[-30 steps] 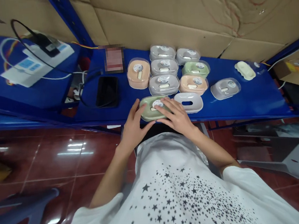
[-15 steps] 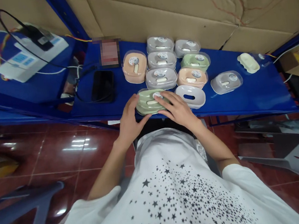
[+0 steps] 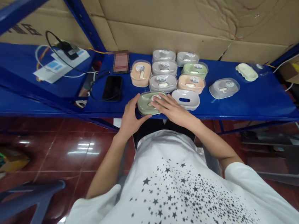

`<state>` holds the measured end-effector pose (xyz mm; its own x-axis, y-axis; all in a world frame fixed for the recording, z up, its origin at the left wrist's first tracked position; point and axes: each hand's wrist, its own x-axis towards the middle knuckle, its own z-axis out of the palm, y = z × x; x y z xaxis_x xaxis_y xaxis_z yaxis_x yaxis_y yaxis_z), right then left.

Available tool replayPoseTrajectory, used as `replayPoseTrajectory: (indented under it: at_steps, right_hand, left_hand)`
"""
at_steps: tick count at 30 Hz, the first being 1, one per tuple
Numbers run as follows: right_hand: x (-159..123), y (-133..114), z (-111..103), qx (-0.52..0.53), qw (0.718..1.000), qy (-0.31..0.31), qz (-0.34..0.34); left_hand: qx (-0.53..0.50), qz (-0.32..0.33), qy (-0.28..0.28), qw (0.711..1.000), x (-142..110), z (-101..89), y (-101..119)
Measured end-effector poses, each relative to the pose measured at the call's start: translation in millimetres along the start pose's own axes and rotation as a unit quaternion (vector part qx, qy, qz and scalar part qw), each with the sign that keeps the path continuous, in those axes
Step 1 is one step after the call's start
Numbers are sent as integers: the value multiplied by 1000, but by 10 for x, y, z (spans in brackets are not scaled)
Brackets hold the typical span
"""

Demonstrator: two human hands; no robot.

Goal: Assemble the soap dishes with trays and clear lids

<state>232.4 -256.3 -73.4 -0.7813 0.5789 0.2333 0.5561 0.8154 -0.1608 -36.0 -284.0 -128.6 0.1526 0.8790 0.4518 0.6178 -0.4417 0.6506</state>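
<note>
A green soap box (image 3: 146, 102) with a clear lid sits at the front edge of the blue shelf (image 3: 244, 96). My left hand (image 3: 129, 117) grips its left side, fingers curled round the edge. My right hand (image 3: 173, 110) lies on top of its lid with the fingers stretched flat. Behind it stand several more lidded boxes, grey (image 3: 163, 82), peach (image 3: 141, 73) and green (image 3: 194, 69). An open white soap dish (image 3: 186, 99) lies just right of my right hand.
A black phone (image 3: 112, 88) with a cable lies left of the boxes. A white power strip (image 3: 60, 62) sits on the left shelf. A lone grey box (image 3: 224, 87) and a cream dish (image 3: 246, 72) lie further right. Cardboard lines the back; red floor tiles show below.
Both hands stay on the green box, which has shifted slightly. The camera view has tilted and moved; the arrangement of boxes is unchanged.
</note>
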Motion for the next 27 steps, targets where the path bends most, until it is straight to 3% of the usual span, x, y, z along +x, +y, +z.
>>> replayPoseTrajectory:
  at_steps: [8,19,27]
  right_hand:
    - [16,31,-11,-31,999,2,-43]
    - [-8,141,66,53,998,25,-31]
    - [-52,177,67,50,998,34,-32]
  left_hand:
    - [30,3,-3,1000,24,22,45]
    - [34,19,-3,999,3,22,102]
    - [46,15,-11,999,14,25,111]
